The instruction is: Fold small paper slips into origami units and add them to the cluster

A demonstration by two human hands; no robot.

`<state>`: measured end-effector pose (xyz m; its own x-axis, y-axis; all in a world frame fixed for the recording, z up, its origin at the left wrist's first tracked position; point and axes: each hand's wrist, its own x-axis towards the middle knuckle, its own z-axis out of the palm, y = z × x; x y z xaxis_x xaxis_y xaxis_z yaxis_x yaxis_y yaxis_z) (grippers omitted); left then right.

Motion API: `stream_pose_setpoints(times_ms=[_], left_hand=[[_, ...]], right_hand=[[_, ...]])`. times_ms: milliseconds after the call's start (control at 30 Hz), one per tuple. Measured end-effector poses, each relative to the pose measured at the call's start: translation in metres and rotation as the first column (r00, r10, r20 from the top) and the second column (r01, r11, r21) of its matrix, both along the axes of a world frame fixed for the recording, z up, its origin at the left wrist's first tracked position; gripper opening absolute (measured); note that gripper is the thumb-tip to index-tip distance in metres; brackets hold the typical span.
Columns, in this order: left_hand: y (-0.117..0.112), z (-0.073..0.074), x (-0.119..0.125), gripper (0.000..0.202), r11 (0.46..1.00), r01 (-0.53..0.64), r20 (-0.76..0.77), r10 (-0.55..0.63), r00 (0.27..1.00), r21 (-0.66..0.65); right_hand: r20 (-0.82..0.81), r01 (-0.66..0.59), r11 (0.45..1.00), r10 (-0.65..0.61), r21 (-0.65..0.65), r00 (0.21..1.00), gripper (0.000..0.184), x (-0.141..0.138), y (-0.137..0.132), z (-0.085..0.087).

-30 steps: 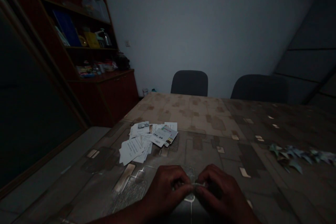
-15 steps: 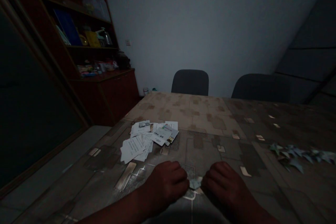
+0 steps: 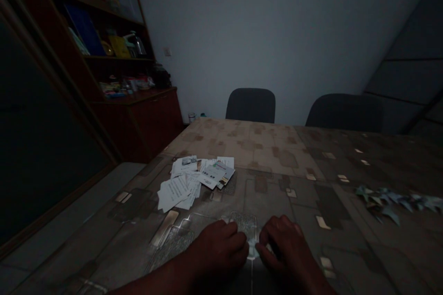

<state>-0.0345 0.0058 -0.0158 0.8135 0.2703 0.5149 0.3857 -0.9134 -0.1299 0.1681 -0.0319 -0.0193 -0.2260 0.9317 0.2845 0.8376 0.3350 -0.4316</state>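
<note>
Tablecloth (image 3: pixel 294 198), patterned in rounded blocks, ran from the near side away past a spread of white cards (image 3: pixel 176 192). Nearest of all, on the near side of those cards, was the left hand (image 3: pixel 221 246), back upward, its fingers curled in and set close together. The right hand (image 3: pixel 285 244) was nearer than the cards too, and well to their right; its thumb and forefinger stood a little apart, the others bent under. A small pale piece (image 3: pixel 253 249) sat between the two hands, nearer than the cards and to their right, right at the fingertips on both sides. Blur and dim light hid its shape, and whether either hand actually gripped it I could not tell. Well to the right of the cards, about level with their closer half, lay a row of pale, pointed shapes (image 3: pixel 389 207) that looked like folded paper. The cards themselves overlapped in loose fans, some printed with text. Beyond them and to the right stood a dark chair (image 3: pixel 251 104), with a second chair (image 3: pixel 342 111) farther right. Behind the cards to the left rose a reddish cabinet (image 3: pixel 152 120) with cluttered shelves, and past everything a plain wall (image 3: pixel 270 27).
</note>
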Motion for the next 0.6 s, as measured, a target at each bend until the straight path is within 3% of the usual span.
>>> stream_pose_setpoints(times_ms=[267, 433, 600], left_hand=[[-0.009, 0.003, -0.018, 0.007, 0.985, -0.086, -0.201, 0.054, 0.978, -0.153], [-0.012, 0.003, -0.028, 0.01, 0.966, -0.134, -0.173, 0.097, 0.98, -0.219], [-0.011, 0.003, -0.02, 0.015, 0.953, -0.125, -0.087, 0.105, 0.991, -0.276]], right_hand=[[-0.001, -0.005, 0.958, 0.005, -0.286, 1.0, 0.008, 0.013, 0.002, 0.015], [-0.025, -0.025, 0.948, 0.017, -0.317, 1.0, 0.012, 0.012, 0.005, 0.024], [-0.085, -0.085, 0.944, 0.061, -0.32, 0.995, 0.013, 0.018, 0.004, 0.024]])
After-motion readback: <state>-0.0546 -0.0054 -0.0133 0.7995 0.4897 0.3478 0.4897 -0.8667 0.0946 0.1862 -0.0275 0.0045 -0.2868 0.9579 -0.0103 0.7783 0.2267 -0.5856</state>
